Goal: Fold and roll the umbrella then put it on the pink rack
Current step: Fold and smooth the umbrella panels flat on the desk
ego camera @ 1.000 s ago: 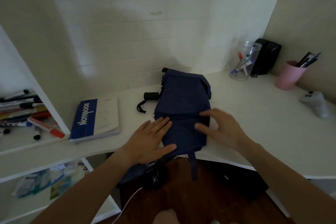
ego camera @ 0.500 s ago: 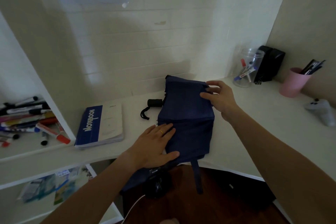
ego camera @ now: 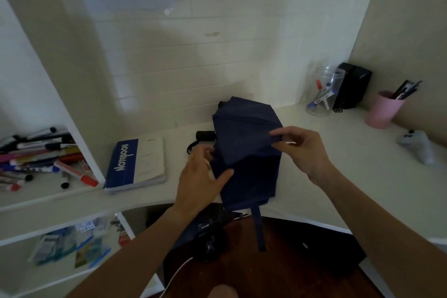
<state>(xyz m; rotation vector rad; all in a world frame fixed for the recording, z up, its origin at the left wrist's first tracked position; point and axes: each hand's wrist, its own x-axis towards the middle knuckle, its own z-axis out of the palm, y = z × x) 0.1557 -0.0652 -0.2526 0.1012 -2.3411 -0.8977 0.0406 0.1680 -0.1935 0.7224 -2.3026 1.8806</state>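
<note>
Two hands work one dark navy fabric folding umbrella (ego camera: 246, 152) lying on the white tabletop (ego camera: 338, 164): right hand (ego camera: 302, 150) fingers pinch a raised fold, left hand (ego camera: 200, 181) grips its left edge. One blue-and-white notebook (ego camera: 136, 162) lies beside it.

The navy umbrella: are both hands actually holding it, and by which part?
Yes. The right hand pinches a folded flap of the umbrella canopy at its right edge; the left hand grips the cloth at its left edge.
</note>
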